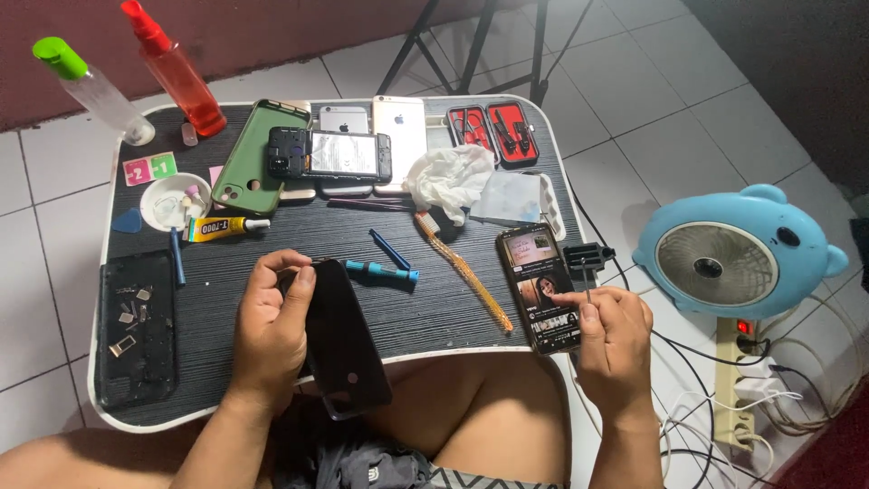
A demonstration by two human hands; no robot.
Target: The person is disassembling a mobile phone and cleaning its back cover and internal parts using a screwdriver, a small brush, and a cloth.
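Closest in, the left hand [272, 317] is wrapped around a black phone [344, 340], fingers curled over its upper edge and thumb behind, holding it tilted off the near edge of the lap table [453, 317]. Over on the other side, the right hand [615, 340] pinches a thin tool between thumb and fingers (too small to tell what kind) while the forefinger taps the lit phone [540, 285], which lies flat near the table's right rim.

To my eye, a steady hold matters here: keep the black phone pinned by its edges, not the glass, and keep that thin tool's tip clear of the lit screen.

Just beyond the hands lie a blue screwdriver [385, 270] and an orange toothbrush [463, 272]. Further left, a glue tube [222, 226] sits beside a small white dish [172, 201]. At the back, a green case [258, 154], stacked phones [330, 154], a crumpled tissue [448, 179] and a red tool kit [493, 131]. On the floor, right, a blue fan [738, 249].
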